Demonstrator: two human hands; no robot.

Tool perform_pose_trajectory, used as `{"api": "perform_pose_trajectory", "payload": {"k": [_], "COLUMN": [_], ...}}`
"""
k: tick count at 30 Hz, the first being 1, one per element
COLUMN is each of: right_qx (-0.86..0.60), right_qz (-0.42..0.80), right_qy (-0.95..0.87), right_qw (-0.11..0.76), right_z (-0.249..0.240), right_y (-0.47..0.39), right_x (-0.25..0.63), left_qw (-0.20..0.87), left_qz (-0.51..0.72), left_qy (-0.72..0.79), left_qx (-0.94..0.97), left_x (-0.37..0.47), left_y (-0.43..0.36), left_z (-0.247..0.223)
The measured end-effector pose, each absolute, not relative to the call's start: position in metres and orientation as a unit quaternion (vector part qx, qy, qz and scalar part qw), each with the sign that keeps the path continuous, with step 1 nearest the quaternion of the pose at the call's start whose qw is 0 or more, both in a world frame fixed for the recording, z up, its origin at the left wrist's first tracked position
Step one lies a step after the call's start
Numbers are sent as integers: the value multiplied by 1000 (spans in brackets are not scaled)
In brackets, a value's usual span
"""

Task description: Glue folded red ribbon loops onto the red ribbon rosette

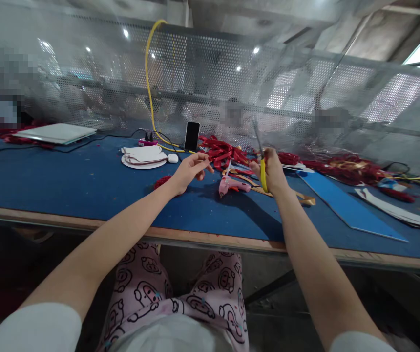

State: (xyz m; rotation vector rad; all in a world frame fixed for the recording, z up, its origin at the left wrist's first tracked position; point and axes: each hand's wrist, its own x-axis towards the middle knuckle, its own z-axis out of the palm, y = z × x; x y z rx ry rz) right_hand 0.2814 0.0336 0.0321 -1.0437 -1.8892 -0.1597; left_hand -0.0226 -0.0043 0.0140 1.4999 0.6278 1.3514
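Observation:
My right hand (pixel 274 171) is closed round the yellow handles of a pair of scissors (pixel 263 168), whose blades point up and away from me, slightly blurred. My left hand (pixel 191 171) hovers over the blue tabletop (pixel 122 190), fingers loosely bent and apart; nothing can be made out in them. A red fuzzy piece (pixel 162 181) lies by the left wrist, partly hidden. Between my hands rests a pink hot glue gun (pixel 230 186) with a glue stick rising from its back. Beyond it are a heap of red ribbon (pixel 224 150) and some gold ribbon strips (pixel 307 199).
White cut shapes (pixel 144 155) and a small white case (pixel 173 158) lie left of centre. A phone (pixel 192 136) stands upright behind. To the right are a blue board (pixel 352 208) and white strips (pixel 393 208). A yellow cable (pixel 147 63) hangs over the perforated metal screen (pixel 210 73).

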Motion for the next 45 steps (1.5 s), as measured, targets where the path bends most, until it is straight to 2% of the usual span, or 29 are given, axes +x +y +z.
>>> {"api": "perform_pose_trajectory", "payload": {"k": [7, 12, 31, 45], "right_qx": [-394, -379, -398, -352], "right_qz": [-125, -137, -119, -78], "right_qy": [-860, -880, -887, -897], "right_qw": [299, 250, 202, 256], "right_z": [30, 29, 28, 21], "right_y": [12, 6, -1, 8], "right_x": [240, 229, 219, 222], "left_qw": [532, 521, 464, 489], "left_qz": [570, 571, 566, 560], "left_qy": [214, 221, 218, 195], "left_qx": [589, 595, 646, 640], "left_x": [-29, -29, -26, -27], "left_y": [-4, -7, -3, -5], "left_z": [19, 19, 14, 15]}}
